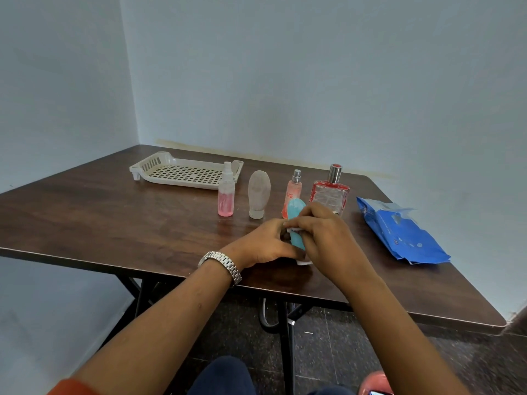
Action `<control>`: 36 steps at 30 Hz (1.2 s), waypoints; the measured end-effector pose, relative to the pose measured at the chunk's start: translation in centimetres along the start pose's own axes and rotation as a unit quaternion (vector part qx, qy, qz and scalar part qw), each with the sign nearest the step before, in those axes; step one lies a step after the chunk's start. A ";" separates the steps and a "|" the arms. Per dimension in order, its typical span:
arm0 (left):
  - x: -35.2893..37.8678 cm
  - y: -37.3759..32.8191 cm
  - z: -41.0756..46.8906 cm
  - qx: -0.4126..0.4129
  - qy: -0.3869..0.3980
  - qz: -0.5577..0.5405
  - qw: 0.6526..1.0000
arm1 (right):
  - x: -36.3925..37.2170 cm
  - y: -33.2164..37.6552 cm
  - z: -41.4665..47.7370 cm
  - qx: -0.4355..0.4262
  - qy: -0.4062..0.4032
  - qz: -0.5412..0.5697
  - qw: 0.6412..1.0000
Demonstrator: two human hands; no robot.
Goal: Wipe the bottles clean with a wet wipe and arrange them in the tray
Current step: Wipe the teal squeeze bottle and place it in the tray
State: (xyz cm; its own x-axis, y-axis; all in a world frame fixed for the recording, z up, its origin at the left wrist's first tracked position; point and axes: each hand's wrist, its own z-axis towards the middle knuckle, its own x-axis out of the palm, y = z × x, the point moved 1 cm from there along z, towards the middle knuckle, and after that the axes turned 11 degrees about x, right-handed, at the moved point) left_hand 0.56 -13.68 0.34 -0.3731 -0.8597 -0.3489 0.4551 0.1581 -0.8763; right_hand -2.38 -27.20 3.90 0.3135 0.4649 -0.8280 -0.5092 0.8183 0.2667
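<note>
Teal bottle (295,213) near the tabletop's front edge is gripped by my left hand (265,245) while my right hand (325,235) pinches the wet wipe (304,262) round it, so I'm mid-wipe, and next I'd carry it to the tray (159,161) by the far edge.

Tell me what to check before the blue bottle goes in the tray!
1. Bottle held firmly: ok. The left hand grips the teal bottle.
2. Wipe on the bottle: ok. The right hand holds the wet wipe against it.
3. Bottle wiped all over: cannot tell, the hands hide most of it.
4. Room in the tray: ok.
5. Straight way to the tray: not ok. The pink spray bottle stands in front of its near corner, so lift over or go around it.
</note>
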 end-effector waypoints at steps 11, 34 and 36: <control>-0.1 0.3 0.1 -0.027 0.010 -0.026 0.999 | -0.5 0.2 4.5 0.085 -0.019 -0.004 0.996; -0.2 0.4 0.1 -0.028 0.011 -0.021 0.999 | 0.5 -2.8 0.5 0.211 -0.046 0.060 0.975; -0.2 0.5 0.1 -0.033 0.013 -0.013 0.999 | -0.4 -2.8 0.8 0.205 -0.083 0.083 0.972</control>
State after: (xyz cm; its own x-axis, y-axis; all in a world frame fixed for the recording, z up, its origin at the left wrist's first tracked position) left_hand 0.96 -13.47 0.04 -0.4052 -0.8512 -0.3337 0.3908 0.1687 -0.9049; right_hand -0.45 -29.39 3.84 0.3976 0.6218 -0.6747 -0.2127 0.7778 0.5915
